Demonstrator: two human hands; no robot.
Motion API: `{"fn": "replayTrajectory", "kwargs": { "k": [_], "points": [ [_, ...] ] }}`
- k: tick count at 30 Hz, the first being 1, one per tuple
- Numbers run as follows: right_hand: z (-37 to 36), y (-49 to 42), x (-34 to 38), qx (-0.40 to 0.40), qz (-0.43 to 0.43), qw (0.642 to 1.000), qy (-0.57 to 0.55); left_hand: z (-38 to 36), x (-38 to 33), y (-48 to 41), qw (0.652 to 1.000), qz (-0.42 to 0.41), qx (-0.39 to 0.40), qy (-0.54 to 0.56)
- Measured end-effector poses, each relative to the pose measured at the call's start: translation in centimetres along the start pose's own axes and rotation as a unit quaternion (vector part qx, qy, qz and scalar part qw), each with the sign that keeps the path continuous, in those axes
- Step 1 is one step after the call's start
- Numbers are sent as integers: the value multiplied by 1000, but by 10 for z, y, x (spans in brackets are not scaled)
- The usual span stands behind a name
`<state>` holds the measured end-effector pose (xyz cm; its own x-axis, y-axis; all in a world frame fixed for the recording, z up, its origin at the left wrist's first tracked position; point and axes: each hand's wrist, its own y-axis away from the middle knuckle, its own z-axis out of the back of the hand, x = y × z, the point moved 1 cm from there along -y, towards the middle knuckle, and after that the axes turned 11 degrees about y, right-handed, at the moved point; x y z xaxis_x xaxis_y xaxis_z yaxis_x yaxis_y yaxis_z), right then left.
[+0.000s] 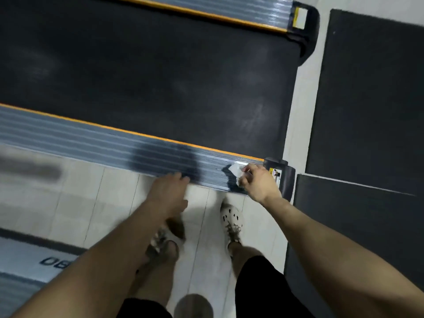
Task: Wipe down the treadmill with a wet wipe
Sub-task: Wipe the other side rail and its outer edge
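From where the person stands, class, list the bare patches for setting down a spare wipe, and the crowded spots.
Free: the black belt between the orange-edged rails; the dark mats beyond its end; the pale tiles left of the left hand. Crowded: the near rail's end, under the right hand and wet wipe, and around the feet.

Unobstructed side rail (91, 143); end cap (285, 177) rightward.
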<state>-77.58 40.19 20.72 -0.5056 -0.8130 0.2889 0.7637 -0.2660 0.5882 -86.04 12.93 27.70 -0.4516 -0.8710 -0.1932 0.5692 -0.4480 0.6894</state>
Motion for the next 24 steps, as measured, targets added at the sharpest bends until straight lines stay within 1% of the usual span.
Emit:
{"fn": "replayTrajectory", "kwargs": {
  "k": [3,5,7,9,11,14,15,16,17,19,20,21,22,24],
  "points": [
    [-25,-11,-12,-53,-15,998,-2,-16,13,-46,996,-52,35,-64],
    [-44,-20,-19,-116,-30,993,-1,-30,21,-76,992,-83,30,-87],
    [-67,-26,-21,-171,-56,984,-5,-43,25,-107,988,-122,2,-92],
    [-101,-31,-14,-171,-88,981,9,-54,30,-136,980,-162,-30,-107],
    [-132,-35,-1,-182,-123,975,34,-60,36,-155,977,-185,-55,-95],
    [-153,-41,20,-249,-170,953,34,-61,51,-174,969,-206,-98,-92],
    [-155,-43,31,-267,-171,948,26,-61,54,-177,964,-222,-110,-96],
    [-160,-46,48,-279,-155,947,26,-62,59,-178,957,-242,-127,-95],
    [-169,-48,67,-284,-117,951,38,-64,63,-178,950,-261,-149,-86],
    [-187,-51,105,-278,-6,955,106,-67,67,-179,934,-292,-196,-64],
    [-190,-52,107,-281,30,949,137,-67,66,-180,933,-295,-194,-68],
    [-189,-54,98,-298,33,941,158,-66,64,-180,938,-286,-183,-73],
    [-185,-57,81,-324,-1,932,164,-64,63,-181,943,-274,-172,-77],
    [-165,-62,37,-358,-146,913,130,-63,63,-182,948,-262,-162,-81]
  ]
}}
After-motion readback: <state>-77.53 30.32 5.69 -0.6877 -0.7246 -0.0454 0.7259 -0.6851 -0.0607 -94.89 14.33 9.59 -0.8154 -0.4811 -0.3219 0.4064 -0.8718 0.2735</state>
